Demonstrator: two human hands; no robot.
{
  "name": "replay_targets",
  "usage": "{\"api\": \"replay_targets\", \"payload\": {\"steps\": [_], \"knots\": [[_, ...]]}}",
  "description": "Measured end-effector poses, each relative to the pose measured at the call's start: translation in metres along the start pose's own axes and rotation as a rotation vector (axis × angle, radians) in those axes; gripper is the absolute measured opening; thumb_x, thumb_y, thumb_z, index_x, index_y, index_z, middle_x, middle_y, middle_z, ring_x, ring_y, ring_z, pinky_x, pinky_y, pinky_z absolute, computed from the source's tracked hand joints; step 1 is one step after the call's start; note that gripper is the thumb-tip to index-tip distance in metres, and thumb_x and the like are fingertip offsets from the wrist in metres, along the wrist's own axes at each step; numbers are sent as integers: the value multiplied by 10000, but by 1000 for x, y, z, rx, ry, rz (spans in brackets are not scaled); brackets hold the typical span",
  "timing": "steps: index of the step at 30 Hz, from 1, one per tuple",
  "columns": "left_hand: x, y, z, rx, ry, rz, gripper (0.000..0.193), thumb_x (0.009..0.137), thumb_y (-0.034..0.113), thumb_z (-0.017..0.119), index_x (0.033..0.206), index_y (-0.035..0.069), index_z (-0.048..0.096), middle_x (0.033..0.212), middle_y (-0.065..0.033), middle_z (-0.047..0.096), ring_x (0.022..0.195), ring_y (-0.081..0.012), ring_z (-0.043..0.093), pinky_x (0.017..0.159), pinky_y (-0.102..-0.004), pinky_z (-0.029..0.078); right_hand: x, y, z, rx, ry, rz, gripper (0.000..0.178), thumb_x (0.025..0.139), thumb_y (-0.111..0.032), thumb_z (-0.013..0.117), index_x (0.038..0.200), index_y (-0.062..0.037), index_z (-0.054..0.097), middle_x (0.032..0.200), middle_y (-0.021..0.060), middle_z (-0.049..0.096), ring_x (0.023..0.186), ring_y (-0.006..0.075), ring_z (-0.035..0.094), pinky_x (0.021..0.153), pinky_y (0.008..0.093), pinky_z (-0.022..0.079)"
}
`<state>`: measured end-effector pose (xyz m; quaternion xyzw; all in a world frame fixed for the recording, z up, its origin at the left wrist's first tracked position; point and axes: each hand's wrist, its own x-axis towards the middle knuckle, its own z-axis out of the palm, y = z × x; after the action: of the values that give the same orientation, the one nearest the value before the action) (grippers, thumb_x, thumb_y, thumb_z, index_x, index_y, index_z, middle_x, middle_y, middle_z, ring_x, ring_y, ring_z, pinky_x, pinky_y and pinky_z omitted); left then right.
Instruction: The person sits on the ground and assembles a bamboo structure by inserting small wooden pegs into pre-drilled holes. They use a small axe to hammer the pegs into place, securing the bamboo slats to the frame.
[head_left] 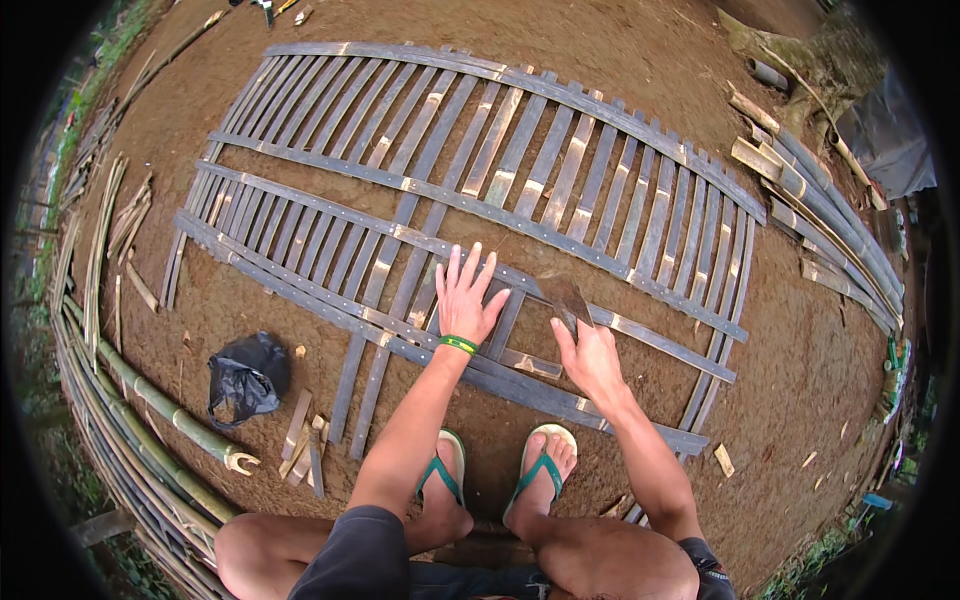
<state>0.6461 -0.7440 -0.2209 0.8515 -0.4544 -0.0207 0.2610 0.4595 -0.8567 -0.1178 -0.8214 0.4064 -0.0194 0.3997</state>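
Bare knees [630, 560] bend up at the lower edge, with feet in green-strapped sandals [541, 466] planted between them. Just ahead, the left hand [466, 305] is palm down with its fingers fanned out, grasping nothing; whether it presses on the slats or hovers just above them I cannot tell. A green and yellow band [458, 344] circles its wrist. The right hand [592, 362] is clenched around the near end of a broad, dark blade [565, 302], which points forward and to the left over the frame, its grip hidden by the fingers. Under both hands lies the slatted frame [485, 208], flat on the brown dirt ground [800, 400]: long grey rails run across it, many narrow slats cross them, and pale patches mark the joints. To the left, a crumpled black plastic bag [248, 378] sits near some short offcuts [303, 450] and a green bamboo pole [185, 420]. Farther out on the right, split grey bamboo [835, 215] is piled near a tree base [835, 65]
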Motion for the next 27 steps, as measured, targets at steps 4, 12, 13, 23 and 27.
{"api": "replay_targets", "payload": {"steps": [4, 12, 13, 23, 27], "knots": [[0, 3, -2, 139, -217, -25, 961, 795, 710, 654, 1575, 219, 378, 1675, -106, 236, 1545, -369, 180, 1226, -620, 127, 3, 18, 11, -59, -5, -41, 405, 989, -287, 628, 1272, -5, 558, 752, 277, 681, 744, 489, 680, 653, 518, 558], [0, 2, -7, 174, -292, -25, 1112, 705, 772, 696, 1601, 236, 314, 1690, -132, 173, 1554, -383, 136, 1208, -670, 102, 12, -36, -18, 24, 82, -222, 383, 980, -250, 653, 1267, -11, 565, 738, 279, 669, 708, 478, 682, 620, 499, 546], [1, 2, -10, 148, -318, -20, 1149, 676, 774, 718, 1603, 236, 305, 1690, -151, 158, 1554, -398, 121, 1204, -679, 96, 12, -39, -21, 22, 89, -223, 377, 980, -244, 656, 1264, -11, 573, 737, 277, 667, 707, 474, 683, 617, 491, 544], [1, -4, -21, 171, -446, 99, 1229, 588, 728, 802, 1612, 317, 261, 1687, -229, 57, 1536, -502, 24, 1157, -754, 76, -4, 1, -2, 27, 76, -44, 382, 999, -336, 625, 949, 33, 714, 700, 276, 648, 704, 464, 678, 644, 498, 532], [2, -4, -20, 214, -468, 112, 1224, 609, 784, 755, 1620, 323, 241, 1689, -226, 53, 1535, -502, 32, 1158, -749, 81, -4, -2, -6, 40, -61, 80, 349, 998, -294, 630, 1145, 21, 663, 787, 276, 673, 760, 461, 675, 713, 477, 530]]}}
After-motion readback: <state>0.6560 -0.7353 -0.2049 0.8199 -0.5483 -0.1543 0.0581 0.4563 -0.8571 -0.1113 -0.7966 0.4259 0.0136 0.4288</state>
